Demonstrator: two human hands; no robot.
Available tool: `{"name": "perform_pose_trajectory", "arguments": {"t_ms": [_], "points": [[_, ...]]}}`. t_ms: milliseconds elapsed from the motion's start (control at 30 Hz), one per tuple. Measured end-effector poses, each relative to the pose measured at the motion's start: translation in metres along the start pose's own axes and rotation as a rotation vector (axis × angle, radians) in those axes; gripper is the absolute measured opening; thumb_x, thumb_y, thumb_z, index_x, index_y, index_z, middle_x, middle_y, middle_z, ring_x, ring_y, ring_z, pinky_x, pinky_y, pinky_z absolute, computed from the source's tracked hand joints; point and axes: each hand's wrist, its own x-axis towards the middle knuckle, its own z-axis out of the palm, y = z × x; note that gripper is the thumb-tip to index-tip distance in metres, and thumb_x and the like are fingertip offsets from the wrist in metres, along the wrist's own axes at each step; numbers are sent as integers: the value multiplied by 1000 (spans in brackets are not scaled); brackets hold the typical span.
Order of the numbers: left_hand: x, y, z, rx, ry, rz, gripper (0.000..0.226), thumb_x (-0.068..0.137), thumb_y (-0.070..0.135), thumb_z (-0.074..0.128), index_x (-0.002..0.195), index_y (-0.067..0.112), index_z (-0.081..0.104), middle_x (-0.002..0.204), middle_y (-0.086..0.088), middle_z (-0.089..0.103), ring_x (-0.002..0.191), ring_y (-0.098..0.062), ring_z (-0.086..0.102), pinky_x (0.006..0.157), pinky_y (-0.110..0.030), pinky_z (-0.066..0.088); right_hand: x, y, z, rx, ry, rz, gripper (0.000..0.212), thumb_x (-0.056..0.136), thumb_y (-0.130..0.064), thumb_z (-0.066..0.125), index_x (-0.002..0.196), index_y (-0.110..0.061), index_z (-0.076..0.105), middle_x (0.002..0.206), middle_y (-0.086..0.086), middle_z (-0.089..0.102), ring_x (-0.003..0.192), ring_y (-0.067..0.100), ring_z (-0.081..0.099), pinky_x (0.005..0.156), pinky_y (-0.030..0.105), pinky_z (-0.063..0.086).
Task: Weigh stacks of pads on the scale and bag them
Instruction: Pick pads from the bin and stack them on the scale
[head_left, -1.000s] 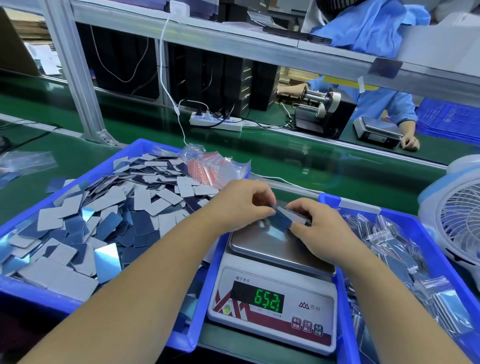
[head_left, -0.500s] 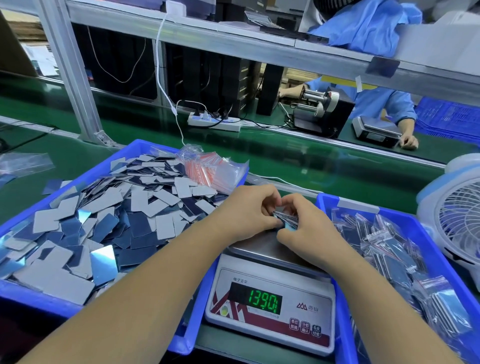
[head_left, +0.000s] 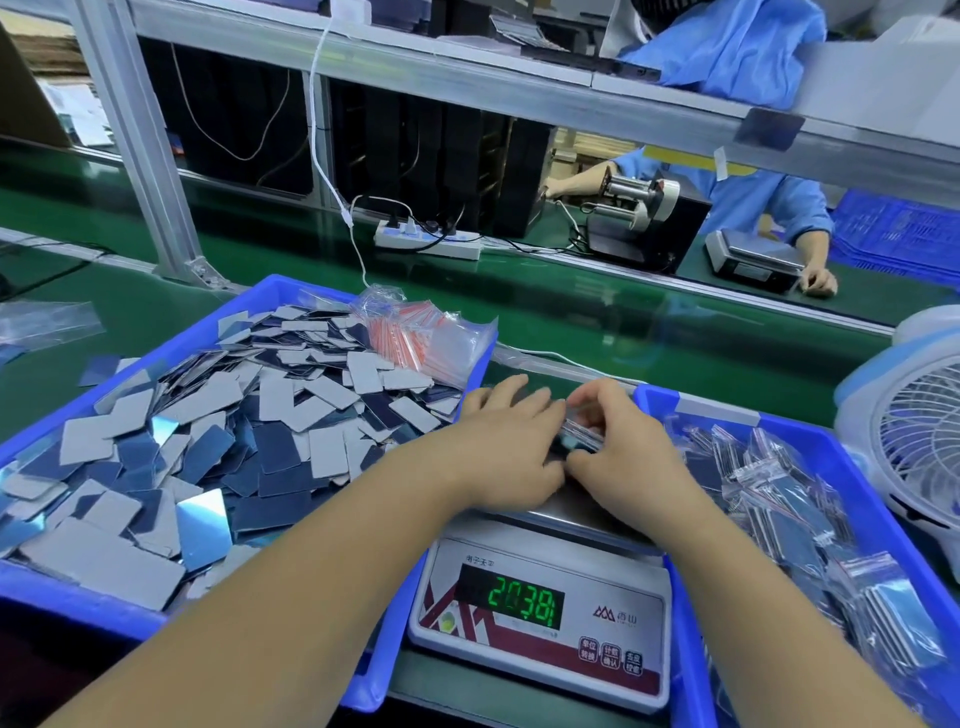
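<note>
A white digital scale stands between two blue trays, its green display showing digits. Over its steel platter both hands meet around a small stack of pads. My left hand grips the stack from the left with curled fingers. My right hand holds it from the right, fingers curled over the top. Most of the stack is hidden by the hands. The left blue tray is heaped with loose grey and blue pads. The right blue tray holds several bagged stacks.
A bundle of empty zip bags with red strips lies at the left tray's far corner. A white fan stands at the right. Beyond lie a green conveyor, a power strip and another worker at a second scale.
Both hands have closed tighter round the stack and pressed it toward the platter's far edge. The scale's reading has risen from frame to frame.
</note>
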Motion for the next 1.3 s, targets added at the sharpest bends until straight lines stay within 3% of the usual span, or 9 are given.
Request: {"name": "perform_pose_trajectory", "arguments": {"t_ms": [133, 367, 467, 600, 733, 833, 1000, 1167, 1300], "points": [[0, 7, 2, 24, -40, -7, 69, 99, 35, 33, 160, 13, 7, 169, -4, 0, 154, -25, -14, 123, -50, -7, 1, -1, 3, 17, 32, -22, 45, 71, 1, 63, 105, -26, 53, 95, -12, 59, 89, -1, 53, 72, 5, 38], [4, 5, -1, -55, 48, -20, 64, 96, 32, 36, 157, 18, 23, 165, -1, 18, 153, -22, 0, 122, -49, -1, 0, 1, -7, 79, 50, -17, 51, 73, 0, 66, 104, -37, 49, 94, -12, 61, 82, 0, 58, 69, 10, 41], [3, 1, -4, -106, 8, -49, 59, 89, 38, 30, 144, 22, 47, 159, 1, 32, 149, -23, 12, 118, -48, 8, 1, 4, -3, 40, -3, -11, 53, 75, 1, 65, 108, -36, 48, 99, -11, 60, 89, 6, 58, 73, 16, 42], [8, -1, -9, -357, 194, -54, 44, 88, 44, 32, 91, 25, 71, 106, 2, 64, 112, -26, 45, 99, -44, 38, 1, 3, -2, 15, 8, -44, 56, 73, 1, 66, 108, -38, 47, 100, -15, 57, 90, -5, 54, 70, 3, 37], [10, -5, -6, -518, 323, -83, 42, 96, 45, 59, 54, 43, 58, 63, 12, 57, 74, -8, 52, 67, -30, 41, -2, 0, -1, 17, 7, -61, 57, 72, 0, 66, 110, -39, 47, 103, -17, 56, 92, -12, 51, 72, 0, 37], [12, -10, -6, -652, 329, -100, 34, 93, 42, 66, 60, 32, 64, 51, 17, 54, 52, 1, 47, 48, -15, 31, -2, 0, -2, -17, 6, -68, 54, 73, -4, 67, 110, -39, 47, 105, -15, 57, 95, -5, 53, 72, 6, 39], [13, -20, -8, -756, 383, -126, 29, 94, 38, 64, 73, 18, 71, 58, 7, 57, 55, -3, 46, 57, -23, 39, -3, -2, -4, -39, 17, -69, 48, 75, -8, 69, 112, -33, 51, 108, -9, 60, 100, 12, 56, 82, 26, 44], [16, -20, -5, -790, 465, -183, 15, 94, 31, 65, 79, 34, 67, 72, 13, 70, 70, -1, 63, 63, -20, 45, -4, -4, -3, -90, 41, -79, 60, 74, -8, 71, 126, -30, 52, 111, -14, 54, 96, 5, 49, 78, 12, 36], [20, -17, -3, -668, 474, -178, 11, 95, 29, 64, 87, 27, 71, 73, 14, 68, 68, 5, 59, 59, -11, 38, -3, -4, -4, -176, 66, -123, 57, 74, -10, 73, 126, -29, 59, 106, -13, 52, 90, 1, 43, 75, 8, 28]]}}
